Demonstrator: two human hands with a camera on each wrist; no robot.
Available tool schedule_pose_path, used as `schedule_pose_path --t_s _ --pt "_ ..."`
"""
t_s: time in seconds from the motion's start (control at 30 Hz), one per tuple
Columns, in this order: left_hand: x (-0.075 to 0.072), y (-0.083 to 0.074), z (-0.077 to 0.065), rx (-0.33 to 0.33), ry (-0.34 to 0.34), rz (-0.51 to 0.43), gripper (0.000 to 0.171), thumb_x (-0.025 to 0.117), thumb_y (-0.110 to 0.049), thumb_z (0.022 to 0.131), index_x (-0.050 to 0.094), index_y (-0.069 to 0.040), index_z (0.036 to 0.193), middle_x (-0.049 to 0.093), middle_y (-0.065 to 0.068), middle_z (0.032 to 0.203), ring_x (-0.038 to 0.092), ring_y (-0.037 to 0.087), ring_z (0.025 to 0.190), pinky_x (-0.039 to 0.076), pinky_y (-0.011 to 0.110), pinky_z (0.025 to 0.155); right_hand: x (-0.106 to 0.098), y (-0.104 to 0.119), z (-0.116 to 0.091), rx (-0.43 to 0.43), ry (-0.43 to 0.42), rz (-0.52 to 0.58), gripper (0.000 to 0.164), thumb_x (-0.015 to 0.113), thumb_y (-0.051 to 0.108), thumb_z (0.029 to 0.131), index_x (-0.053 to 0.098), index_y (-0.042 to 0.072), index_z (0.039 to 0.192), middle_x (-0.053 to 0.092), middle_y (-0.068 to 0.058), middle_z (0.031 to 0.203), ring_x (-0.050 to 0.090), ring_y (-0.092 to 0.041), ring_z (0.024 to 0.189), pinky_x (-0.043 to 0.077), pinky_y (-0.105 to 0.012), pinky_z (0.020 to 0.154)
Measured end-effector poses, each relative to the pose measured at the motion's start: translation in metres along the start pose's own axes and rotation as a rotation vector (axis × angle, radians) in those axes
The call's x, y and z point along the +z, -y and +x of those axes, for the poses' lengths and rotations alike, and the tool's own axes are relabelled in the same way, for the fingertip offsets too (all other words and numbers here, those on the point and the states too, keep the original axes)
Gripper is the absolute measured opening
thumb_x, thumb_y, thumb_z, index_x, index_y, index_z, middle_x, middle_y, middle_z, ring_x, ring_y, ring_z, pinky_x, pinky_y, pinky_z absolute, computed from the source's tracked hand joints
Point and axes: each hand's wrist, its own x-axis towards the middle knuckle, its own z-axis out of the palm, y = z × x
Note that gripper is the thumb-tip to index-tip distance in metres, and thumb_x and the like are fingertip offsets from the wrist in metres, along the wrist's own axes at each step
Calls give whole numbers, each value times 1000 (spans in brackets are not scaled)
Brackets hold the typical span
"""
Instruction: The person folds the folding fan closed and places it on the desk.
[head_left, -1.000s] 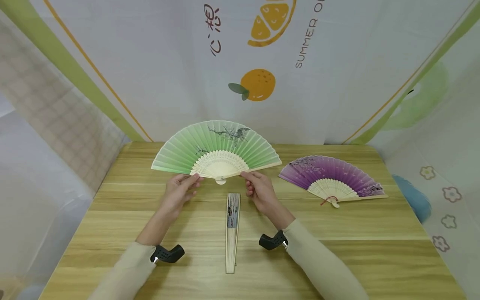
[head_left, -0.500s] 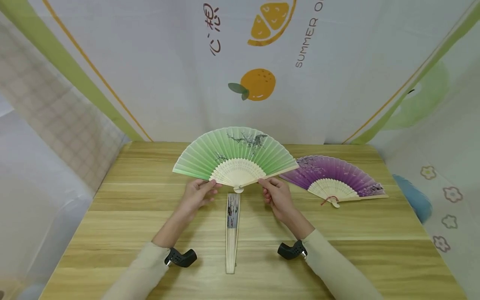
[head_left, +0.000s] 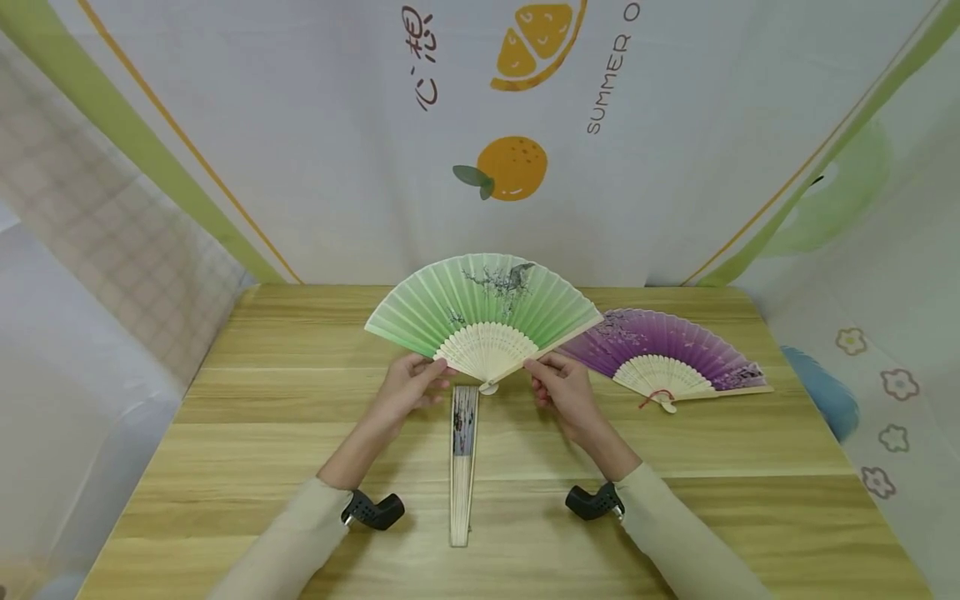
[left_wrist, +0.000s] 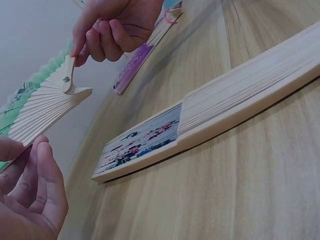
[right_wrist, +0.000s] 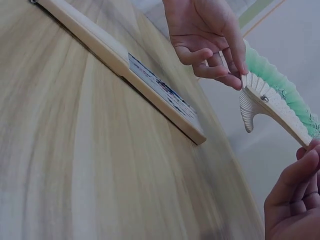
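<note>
A green folding fan point(head_left: 487, 292) with a dark branch print is spread wide and held up above the table. My left hand point(head_left: 408, 385) pinches its left outer rib between thumb and fingers. On the other side, the right hand point(head_left: 564, 388) pinches the right outer rib near the pivot. Both wrist views show the fan's pale ribs point(left_wrist: 45, 112) and its rivet, raised off the wood. Below the hands a folded fan point(head_left: 462, 467) with a blue-grey patterned leaf lies lengthwise. Beside the right hand a purple folding fan point(head_left: 667, 354) lies spread, its left end partly covered by the green fan.
The wooden table point(head_left: 262, 417) stretches out on both sides of the arms. Behind it hangs a white curtain point(head_left: 337, 167) printed with oranges and lettering. A red cord point(head_left: 660, 395) is tied at the purple fan's pivot.
Both hands have carried the spread green fan to the right and a little nearer, so it now overlaps the purple fan. The folded fan and purple fan have stayed in place.
</note>
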Motion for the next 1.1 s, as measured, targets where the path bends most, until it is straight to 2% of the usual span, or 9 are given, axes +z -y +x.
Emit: schedule_pose_path --t_s 0.27,0.53,0.63,0.87,0.97,1.1 --pt "2 -2 2 8 8 28 27 56 -13 106 56 10 120 68 24 112 65 31 94 60 36 74 1 1 -2 -38 36 -66 34 68 7 98 54 -23 100 56 -4 66 49 -10 55 43 -22 48" --pt "8 -6 4 5 20 37 22 56 -10 105 57 9 116 68 21 106 65 29 89 57 27 66 1 0 -1 -76 40 -102 34 68 6 98 53 -24 101 56 -9 67 49 -10 55 43 -22 48" --pt "8 -5 5 16 27 73 22 55 -8 105 58 10 118 69 22 105 65 29 88 58 29 67 0 1 -2 -95 39 -143 30 68 5 98 56 -22 100 56 -12 68 49 -12 54 44 -22 49" --pt "9 -2 8 36 64 180 21 55 -7 105 59 11 114 70 22 102 66 31 87 60 39 73 -4 0 -1 -164 92 -263 18 68 3 98 65 -15 94 58 -29 70 51 -21 53 46 -25 48" --pt "10 -1 8 41 72 198 22 55 -8 105 59 11 115 70 21 101 67 32 87 60 40 73 -6 0 0 -177 114 -277 18 68 3 98 66 -15 94 58 -28 69 51 -22 52 44 -26 47" --pt "10 -1 9 57 82 224 24 56 -8 105 59 12 116 70 23 102 67 34 88 60 40 73 -6 1 0 -187 131 -297 18 66 0 98 65 -18 95 58 -19 65 51 -24 52 42 -26 47"
